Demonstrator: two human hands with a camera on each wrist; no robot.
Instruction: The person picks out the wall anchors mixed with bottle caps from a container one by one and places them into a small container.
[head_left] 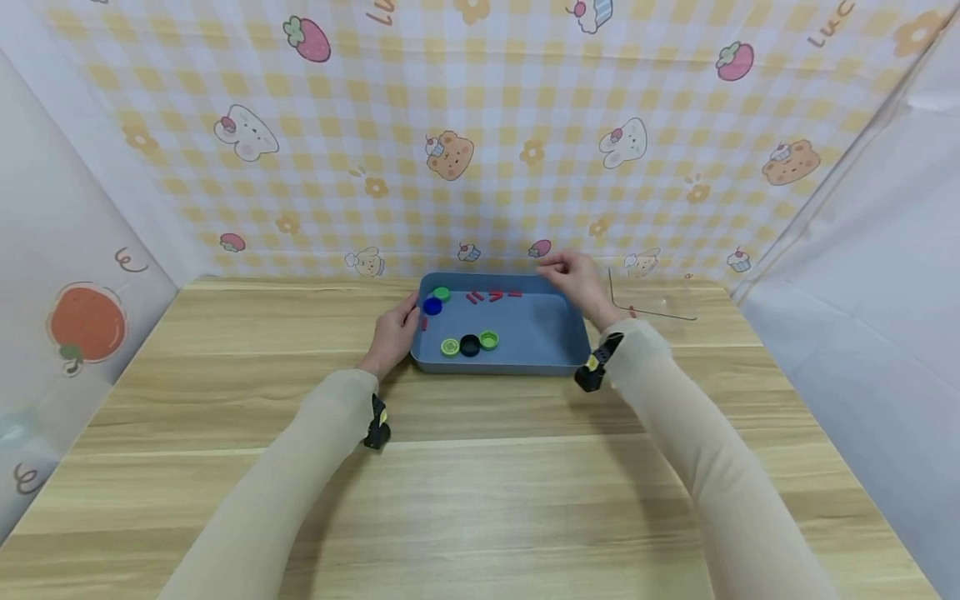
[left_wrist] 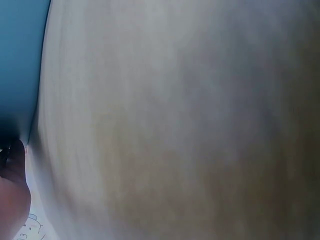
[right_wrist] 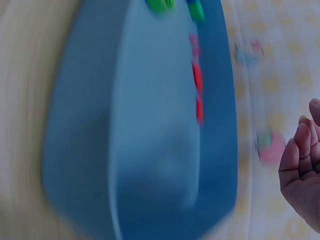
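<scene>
My left hand [head_left: 393,335] grips the left wall of a blue-grey tray [head_left: 498,368], its thumb up at the rim. Over the tray's far right rim hovers my right hand [head_left: 574,282]; its fingers are loosely bent, and nothing shows between them in the right wrist view. Along the tray's back lie several small red sticks [head_left: 496,295], with one more near the left wall. A green bottle cap [head_left: 442,294] and a blue cap [head_left: 432,307] sit at the back left. Toward the front are a black cap [head_left: 469,345] and two lime-green caps [head_left: 489,339].
Right of the tray stands a clear box [head_left: 654,314] with a small red piece [head_left: 632,312] by its left side. A wooden table [head_left: 480,500] carries everything. Behind it hangs a yellow checked cloth [head_left: 495,192], close to the tray's back wall.
</scene>
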